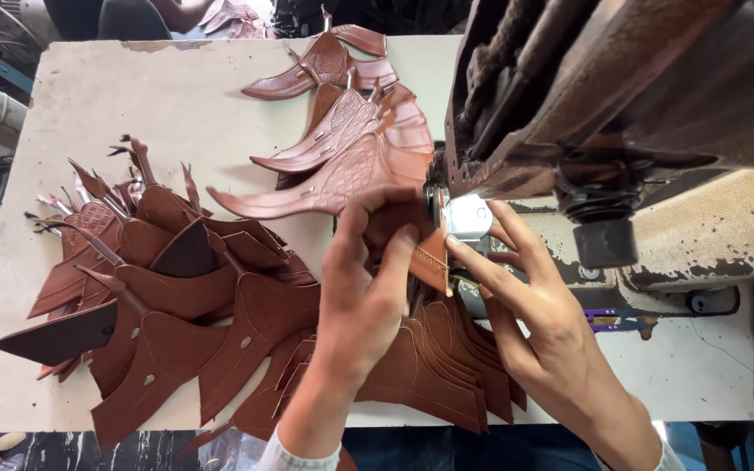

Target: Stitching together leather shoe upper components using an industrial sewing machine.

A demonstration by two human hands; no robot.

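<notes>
My left hand (366, 279) pinches a brown leather piece (421, 253) and holds it up against the needle area of a sewing machine (569, 96). My right hand (517, 288) holds the same piece from the right, its fingers beside the bright metal presser foot (467, 216). Under both hands lies a fanned stack of brown leather pieces (438, 366). Behind the machine's needle, sewn textured leather pieces (342, 166) spread away across the table.
A big loose pile of brown leather cut pieces (159, 305) covers the left of the worn white table (133, 96). The machine's heavy rusty head fills the upper right. Another person's leather work shows at the far edge (237, 13).
</notes>
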